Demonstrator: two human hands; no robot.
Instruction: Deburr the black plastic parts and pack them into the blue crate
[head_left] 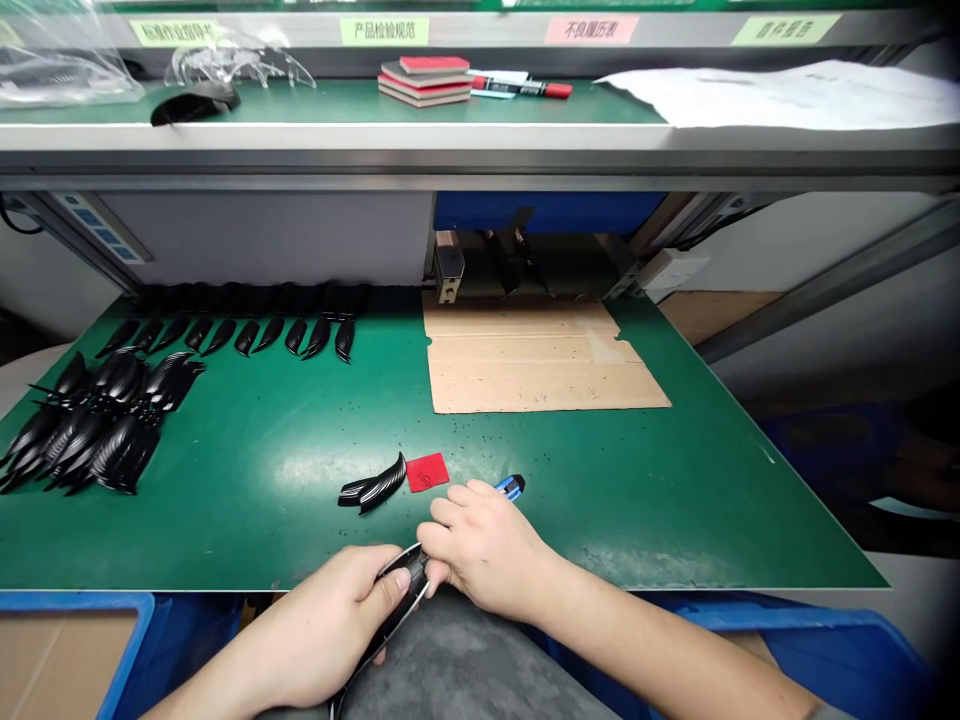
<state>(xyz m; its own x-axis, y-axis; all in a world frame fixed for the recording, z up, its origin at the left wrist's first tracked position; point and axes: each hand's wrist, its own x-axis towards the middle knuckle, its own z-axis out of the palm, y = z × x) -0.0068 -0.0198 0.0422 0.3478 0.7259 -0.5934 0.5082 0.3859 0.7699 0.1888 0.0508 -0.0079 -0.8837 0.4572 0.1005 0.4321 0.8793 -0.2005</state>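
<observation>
Low over the front edge of the table, my left hand (349, 610) is closed around a long, curved black plastic part (397, 605), thumb pressed on its inner face. My right hand (484, 550) is closed at the part's upper end, its fingers against the rim. From behind that fist sticks out the blue and black end of a utility knife (511, 487); the rest of it is hidden by the hand. Just beyond my hands lie two short ribbed black pieces (375, 487), touching or nearly touching a small red square pad (427, 472).
Stacked black ribbed parts (97, 425) cover the table's left side, with a row of similar parts (247, 335) behind. Cardboard (540, 370) lies at back right. A shelf (337, 140) crosses above, bearing red pads (424, 82) and a marker (525, 87). Blue bins (150, 640) flank my lap.
</observation>
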